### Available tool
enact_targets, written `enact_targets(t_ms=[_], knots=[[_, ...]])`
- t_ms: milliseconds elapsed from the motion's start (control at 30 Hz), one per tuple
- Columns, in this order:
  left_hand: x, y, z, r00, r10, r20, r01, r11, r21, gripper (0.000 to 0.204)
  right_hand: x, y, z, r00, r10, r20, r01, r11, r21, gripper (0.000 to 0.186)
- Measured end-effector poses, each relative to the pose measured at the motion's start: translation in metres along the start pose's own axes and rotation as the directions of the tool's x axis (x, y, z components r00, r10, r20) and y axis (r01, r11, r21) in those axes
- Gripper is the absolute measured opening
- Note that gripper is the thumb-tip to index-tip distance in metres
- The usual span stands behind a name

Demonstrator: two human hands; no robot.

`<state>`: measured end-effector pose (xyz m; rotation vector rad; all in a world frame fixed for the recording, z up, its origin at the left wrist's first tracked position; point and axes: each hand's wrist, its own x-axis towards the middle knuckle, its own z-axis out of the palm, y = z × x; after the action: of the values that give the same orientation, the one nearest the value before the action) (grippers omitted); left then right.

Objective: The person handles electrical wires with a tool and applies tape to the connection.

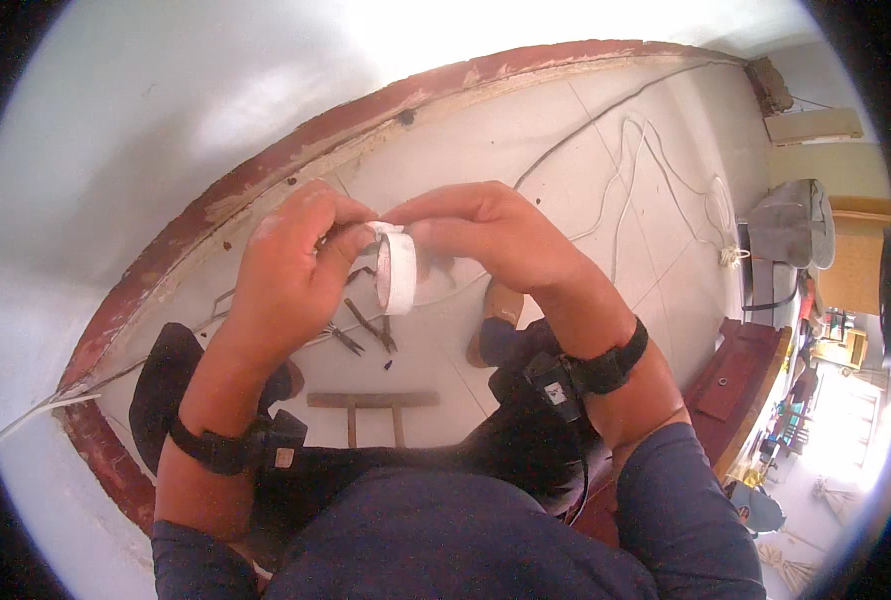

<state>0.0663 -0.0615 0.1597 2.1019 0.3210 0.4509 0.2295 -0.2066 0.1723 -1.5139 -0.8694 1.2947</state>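
In front of me a roll of white tape (398, 275) hangs between my two hands, its round opening facing partly sideways. My left hand (300, 262) is closed, thumb and fingers pinching a white strip at the top of the roll. From the other side, my right hand (485, 232) is closed too, with its fingertips and thumb against the same strip and the roll's upper edge. The fingertips hide exactly how the strip is gripped. Below the hands, pliers (342, 338) and another dark-handled hand tool (371, 326) lie on the tiled floor.
A small wooden stool (372, 400) stands between my legs. Along the wall runs a red-brown skirting (215, 200). A dark cable (595, 118) and a loose white cable (615, 185) cross the floor. Reddish boards (730, 385) are at the right, near a grey bag-like object (790, 225).
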Motion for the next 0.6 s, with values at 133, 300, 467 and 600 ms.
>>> enact_targets(t_ms=[133,300,467,600], knots=[[-0.001,-0.001,0.000,0.998,-0.060,-0.021,0.058,0.996,-0.060,0.008,0.001,0.002,0.002,1.000,-0.001,-0.008,0.002,0.996,0.085,0.028],[-0.002,-0.003,0.001,0.997,-0.063,-0.049,0.060,0.997,-0.050,0.008,-0.003,0.004,0.010,0.979,-0.201,-0.016,0.202,0.978,0.046,0.049],[-0.001,-0.002,0.001,0.996,-0.074,-0.046,0.071,0.996,-0.055,0.009,-0.005,0.000,0.015,0.968,-0.246,-0.056,0.229,0.950,-0.212,0.051],[-0.002,0.000,0.005,0.993,-0.082,-0.082,0.076,0.994,-0.079,0.008,-0.003,0.009,0.014,0.961,-0.273,-0.047,0.269,0.960,-0.080,0.054]])
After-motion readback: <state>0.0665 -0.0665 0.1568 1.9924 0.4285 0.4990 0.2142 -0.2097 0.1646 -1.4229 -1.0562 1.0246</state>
